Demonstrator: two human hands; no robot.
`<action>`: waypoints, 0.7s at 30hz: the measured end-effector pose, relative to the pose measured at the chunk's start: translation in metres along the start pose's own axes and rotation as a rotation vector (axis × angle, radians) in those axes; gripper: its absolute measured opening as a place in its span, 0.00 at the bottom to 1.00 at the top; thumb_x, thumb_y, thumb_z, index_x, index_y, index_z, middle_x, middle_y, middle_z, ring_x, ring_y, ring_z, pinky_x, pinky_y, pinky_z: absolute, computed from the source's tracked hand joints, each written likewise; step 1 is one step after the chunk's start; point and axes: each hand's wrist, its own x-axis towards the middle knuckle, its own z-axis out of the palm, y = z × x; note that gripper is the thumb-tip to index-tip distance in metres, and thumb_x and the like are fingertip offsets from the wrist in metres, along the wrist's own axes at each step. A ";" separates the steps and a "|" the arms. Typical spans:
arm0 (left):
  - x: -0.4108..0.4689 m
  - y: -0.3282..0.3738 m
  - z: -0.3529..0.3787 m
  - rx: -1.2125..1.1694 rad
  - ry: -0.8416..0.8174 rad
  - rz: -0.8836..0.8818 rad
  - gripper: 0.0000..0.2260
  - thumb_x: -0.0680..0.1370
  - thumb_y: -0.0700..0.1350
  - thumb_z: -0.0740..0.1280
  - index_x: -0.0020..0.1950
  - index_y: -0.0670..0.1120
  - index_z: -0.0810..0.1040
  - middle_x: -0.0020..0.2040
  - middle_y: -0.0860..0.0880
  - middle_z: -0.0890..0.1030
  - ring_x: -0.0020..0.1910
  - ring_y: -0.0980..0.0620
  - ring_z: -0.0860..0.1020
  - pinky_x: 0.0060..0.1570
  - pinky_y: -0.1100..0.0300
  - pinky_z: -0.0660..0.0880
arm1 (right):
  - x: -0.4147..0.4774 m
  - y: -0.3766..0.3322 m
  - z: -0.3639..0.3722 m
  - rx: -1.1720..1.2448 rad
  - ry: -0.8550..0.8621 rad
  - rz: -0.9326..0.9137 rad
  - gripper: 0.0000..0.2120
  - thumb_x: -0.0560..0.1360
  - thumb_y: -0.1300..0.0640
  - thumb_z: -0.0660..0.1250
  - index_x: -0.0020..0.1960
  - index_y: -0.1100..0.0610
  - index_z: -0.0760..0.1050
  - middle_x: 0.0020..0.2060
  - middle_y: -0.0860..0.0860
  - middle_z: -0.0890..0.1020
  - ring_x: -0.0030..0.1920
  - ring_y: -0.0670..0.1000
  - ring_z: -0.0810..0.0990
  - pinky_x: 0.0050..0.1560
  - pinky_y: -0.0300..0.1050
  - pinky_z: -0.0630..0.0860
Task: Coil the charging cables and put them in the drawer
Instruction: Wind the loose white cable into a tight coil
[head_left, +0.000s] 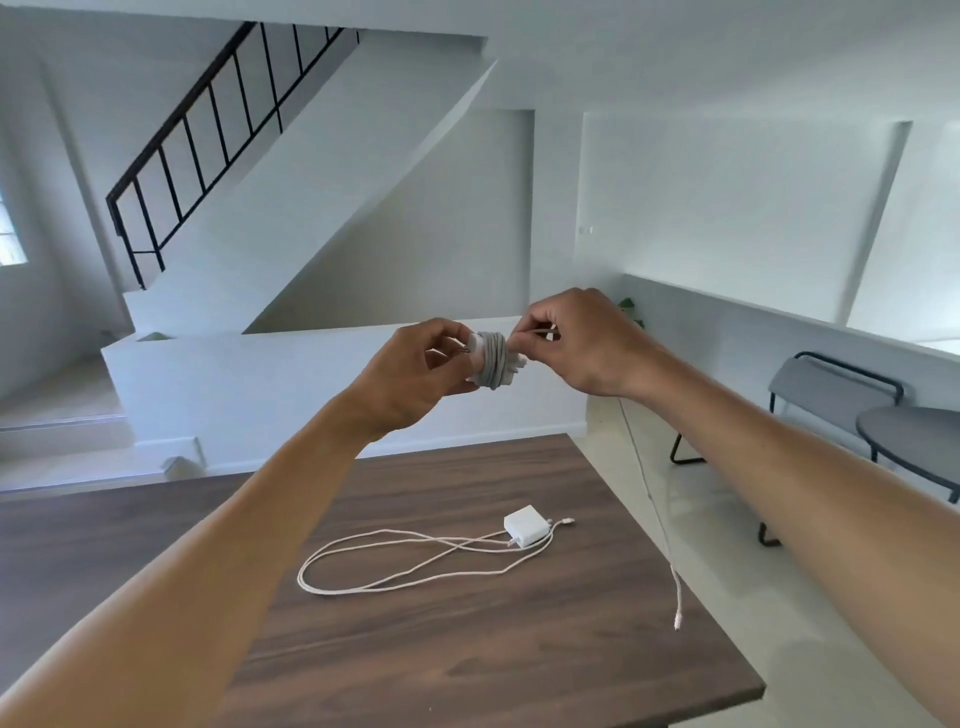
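Observation:
My left hand (415, 371) holds a white charger block with grey cable wound around it (492, 358), raised high above the table. My right hand (582, 343) pinches the same cable just right of the coil. The cable's loose end hangs down from my right hand, and its connector (677, 618) dangles near the table's right edge. A second white charger (525, 525) lies on the wooden table (467, 649) with its white cable (395, 561) spread out in loose loops. No drawer is in view.
A grey bench (831, 389) and a round dark side table (914, 441) stand on the pale floor to the right. A low white wall and a staircase with a black railing (208, 130) rise behind the table.

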 end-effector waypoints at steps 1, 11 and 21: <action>0.000 0.001 -0.003 -0.024 -0.027 0.002 0.05 0.79 0.37 0.67 0.53 0.37 0.77 0.46 0.41 0.77 0.47 0.45 0.81 0.53 0.52 0.81 | 0.001 0.000 -0.002 0.022 -0.013 -0.016 0.08 0.76 0.51 0.68 0.43 0.53 0.82 0.38 0.43 0.82 0.38 0.39 0.78 0.43 0.39 0.74; -0.025 0.000 -0.037 -0.341 -0.201 -0.053 0.17 0.79 0.39 0.66 0.64 0.30 0.72 0.57 0.34 0.79 0.57 0.37 0.80 0.56 0.50 0.79 | 0.021 -0.018 0.000 0.363 -0.066 -0.065 0.04 0.72 0.53 0.74 0.43 0.54 0.84 0.35 0.47 0.82 0.30 0.43 0.74 0.34 0.33 0.71; -0.042 0.005 -0.060 -0.728 0.025 0.023 0.20 0.82 0.41 0.60 0.70 0.29 0.68 0.67 0.32 0.73 0.63 0.39 0.78 0.62 0.51 0.76 | 0.028 -0.049 0.065 0.741 0.096 0.070 0.15 0.77 0.55 0.66 0.32 0.54 0.76 0.25 0.43 0.74 0.24 0.46 0.66 0.28 0.39 0.62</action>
